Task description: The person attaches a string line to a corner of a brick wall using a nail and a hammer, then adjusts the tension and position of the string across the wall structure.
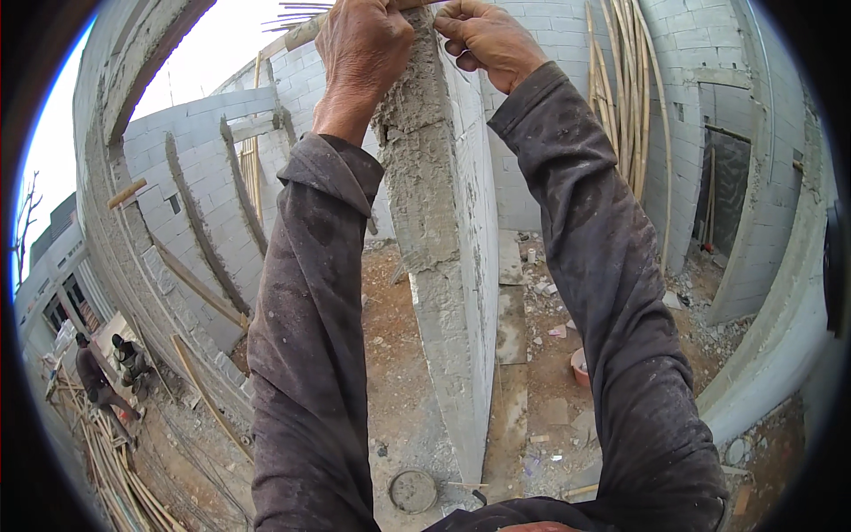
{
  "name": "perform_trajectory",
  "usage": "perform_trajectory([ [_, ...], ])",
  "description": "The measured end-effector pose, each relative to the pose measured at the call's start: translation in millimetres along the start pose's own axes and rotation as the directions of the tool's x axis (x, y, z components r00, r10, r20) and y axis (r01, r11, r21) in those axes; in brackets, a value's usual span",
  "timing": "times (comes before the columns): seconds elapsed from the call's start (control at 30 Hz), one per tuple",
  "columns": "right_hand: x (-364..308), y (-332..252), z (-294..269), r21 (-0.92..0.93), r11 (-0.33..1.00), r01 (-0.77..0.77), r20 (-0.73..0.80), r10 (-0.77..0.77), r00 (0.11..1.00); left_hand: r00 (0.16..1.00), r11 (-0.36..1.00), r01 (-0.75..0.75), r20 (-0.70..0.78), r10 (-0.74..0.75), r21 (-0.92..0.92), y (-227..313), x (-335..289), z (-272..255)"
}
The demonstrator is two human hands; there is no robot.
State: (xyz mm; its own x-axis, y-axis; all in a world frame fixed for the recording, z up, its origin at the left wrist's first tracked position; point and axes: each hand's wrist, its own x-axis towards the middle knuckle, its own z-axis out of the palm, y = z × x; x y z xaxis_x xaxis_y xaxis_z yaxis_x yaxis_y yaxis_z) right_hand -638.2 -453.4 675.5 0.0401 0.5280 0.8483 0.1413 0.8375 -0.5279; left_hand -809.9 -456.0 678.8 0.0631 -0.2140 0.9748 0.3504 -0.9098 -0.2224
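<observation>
Both my arms, in dusty dark sleeves, reach up to the top of the frame over a rough grey concrete column [432, 195]. My left hand [365, 49] is closed in a fist left of the column's upper end. A brown length of wood [418, 3] shows just beyond that fist, partly cut off by the frame edge; whether I grip it is unclear. My right hand [495, 43] is at the column's right side, its fingers curled in a pinch. What lies between those fingertips is too small to make out. A round pole [304, 35] sticks out left of my left hand.
Block walls [523, 53] surround the space, with bamboo poles [631, 97] leaning at right. Below lie a round bucket [413, 490], a reddish tub [581, 365] and rubble. Two people [99, 377] are at lower left near more bamboo poles [115, 474]. A doorway [722, 191] opens at right.
</observation>
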Motion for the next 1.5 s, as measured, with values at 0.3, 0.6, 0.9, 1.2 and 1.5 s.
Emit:
perform_trajectory([
  [0.3, -36.7, 15.6, 10.5, 0.007, 0.997, 0.074, -0.079, -0.074, 0.994, 0.999, 1.0, -0.028, 0.025, 0.028, -0.011, 13.3, -3.0, -1.4],
  [0.6, -34.6, 26.8, 40.1, 0.114, 0.963, 0.244, -0.247, -0.211, 0.946, 0.999, 0.998, -0.047, -0.011, 0.047, -0.041, 1.6, -1.1, 4.4],
  [0.9, 16.5, 5.9, -9.7, -0.07, 0.997, 0.043, -0.152, -0.053, 0.987, 0.999, 0.999, -0.033, -0.006, 0.033, -0.007, -3.9, 1.5, 0.5],
  [1.2, 95.7, -41.9, -53.0, -0.604, 0.702, 0.377, 0.273, -0.263, 0.925, 0.998, 0.997, -0.03, -0.064, 0.025, -0.077, -8.7, -1.1, 7.2],
  [1.5, 76.9, -105.8, -13.9, -0.786, 0.396, 0.475, 0.424, -0.213, 0.88, 0.993, 0.991, 0.026, -0.109, -0.04, -0.128, -22.7, -3.3, 9.3],
])
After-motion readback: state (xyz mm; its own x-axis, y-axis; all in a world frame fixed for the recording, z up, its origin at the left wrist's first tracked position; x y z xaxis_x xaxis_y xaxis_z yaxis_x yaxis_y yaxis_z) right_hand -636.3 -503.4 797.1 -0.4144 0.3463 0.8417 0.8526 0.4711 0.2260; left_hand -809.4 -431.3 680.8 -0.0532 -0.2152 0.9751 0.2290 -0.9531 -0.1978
